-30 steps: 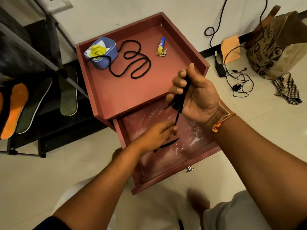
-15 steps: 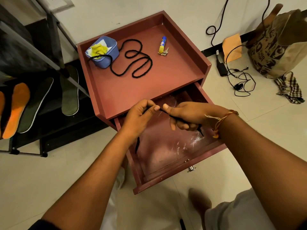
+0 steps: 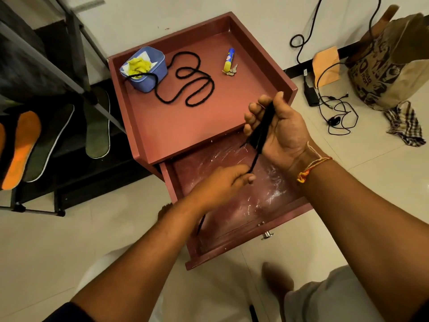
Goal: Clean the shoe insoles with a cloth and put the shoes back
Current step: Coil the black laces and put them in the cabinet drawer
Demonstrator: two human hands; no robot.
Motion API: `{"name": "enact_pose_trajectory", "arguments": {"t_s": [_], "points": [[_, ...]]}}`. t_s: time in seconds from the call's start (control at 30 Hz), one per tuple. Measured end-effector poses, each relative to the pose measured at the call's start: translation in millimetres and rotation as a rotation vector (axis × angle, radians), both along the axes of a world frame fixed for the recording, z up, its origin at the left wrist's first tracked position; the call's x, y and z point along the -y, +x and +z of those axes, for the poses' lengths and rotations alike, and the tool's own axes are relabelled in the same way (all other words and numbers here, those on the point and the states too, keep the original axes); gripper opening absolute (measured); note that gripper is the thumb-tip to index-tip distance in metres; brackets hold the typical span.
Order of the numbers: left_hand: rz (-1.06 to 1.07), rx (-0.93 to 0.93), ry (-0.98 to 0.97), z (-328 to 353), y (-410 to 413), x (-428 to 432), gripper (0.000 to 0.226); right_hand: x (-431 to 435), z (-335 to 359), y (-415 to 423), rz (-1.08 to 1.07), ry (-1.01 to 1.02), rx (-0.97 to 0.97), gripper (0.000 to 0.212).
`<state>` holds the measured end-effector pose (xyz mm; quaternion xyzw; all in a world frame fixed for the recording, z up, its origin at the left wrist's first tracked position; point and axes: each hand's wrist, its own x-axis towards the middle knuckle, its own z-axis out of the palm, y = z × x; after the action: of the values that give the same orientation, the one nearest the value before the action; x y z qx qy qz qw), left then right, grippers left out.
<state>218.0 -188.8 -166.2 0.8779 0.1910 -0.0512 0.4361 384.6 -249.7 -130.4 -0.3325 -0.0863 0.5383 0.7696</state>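
Red tabletop [image 3: 185,126]: blue tub [image 3: 151,82], coiled black cord [image 3: 210,81], blue-yellow tube [image 3: 229,59] beside keys [image 3: 232,71]; open drawer [image 3: 243,212] below; floor: printed paper bag [image 3: 383,73], tangled black cables [image 3: 334,121]

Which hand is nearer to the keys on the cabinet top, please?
Right. The right hand is over the cabinet top's front edge, toward the keys; the left hand is farther off, over the open drawer.

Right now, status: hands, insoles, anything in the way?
Right hand grips bundled black cord; left hand pinches its tail. Orange insole on black rack. Open maroon drawer underneath.
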Motion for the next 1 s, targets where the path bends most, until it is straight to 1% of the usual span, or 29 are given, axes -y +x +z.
{"name": "enact_pose_trajectory", "arguments": {"t_s": [0.03,0.07,0.13,0.17,0.23,0.27,0.3,0.33,0.37,0.43,0.53,0.6,0.63,0.67,0.73,0.8,0.83,0.9,1.0], "points": [[-0.019,-0.002,0.025,5,0,0,0.028,-1,-4,2,-0.028,-0.106,0.148,0.044],[-0.029,0.002,0.050,8,-1,-1,0.028,0,-8,4,-0.023,-0.224,0.349,0.044],[-0.014,0.035,0.079,17,-4,-6,0.028,1,-16,3,0.078,-0.409,0.745,0.044],[0.016,0.062,0.063,21,-6,-11,0.026,2,-18,0,0.153,-0.467,0.870,0.045],[0.107,0.128,0.000,29,-9,-21,0.020,4,-19,-7,0.332,-0.567,1.046,0.046],[0.157,0.161,-0.021,32,-10,-27,0.018,4,-19,-11,0.428,-0.609,1.106,0.050],[0.208,0.196,-0.027,34,-11,-32,0.016,3,-19,-14,0.530,-0.626,1.107,0.058],[0.255,0.232,-0.025,35,-12,-36,0.016,3,-17,-18,0.633,-0.615,1.039,0.069],[0.307,0.265,-0.046,34,-12,-39,0.017,2,-16,-21,0.727,-0.586,0.907,0.078],[0.424,0.334,-0.195,27,-12,-41,0.016,1,-10,-25,0.853,-0.463,0.556,0.085],[0.536,0.379,-0.496,18,-11,-32,0.020,-1,0,-26,0.914,-0.159,0.051,0.076],[0.525,0.347,-0.567,12,-7,-21,0.021,-3,3,-25,0.835,0.037,-0.192,0.066],[0.517,0.317,-0.557,9,-4,-16,0.021,-4,2,-25,0.740,0.103,-0.262,0.061],[0.495,0.286,-0.520,5,-1,-12,0.018,-5,0,-24,0.616,0.145,-0.301,0.056],[0.414,0.245,-0.339,-4,0,-7,0.020,-6,-3,-22,0.341,0.166,-0.339,0.046],[0.328,0.201,-0.120,-10,-1,-5,0.020,-7,-5,-20,0.106,0.120,-0.354,0.042],[0.312,0.188,-0.048,-11,-1,-4,0.019,-7,-6,-20,0.026,0.082,-0.350,0.043],[0.323,0.224,0.082,-8,0,1,0.018,-8,-7,-22,-0.071,0.011,-0.318,0.045],[0.365,0.347,0.271,-4,0,9,0.012,-11,-6,-27,-0.110,-0.056,-0.241,0.048]]}}
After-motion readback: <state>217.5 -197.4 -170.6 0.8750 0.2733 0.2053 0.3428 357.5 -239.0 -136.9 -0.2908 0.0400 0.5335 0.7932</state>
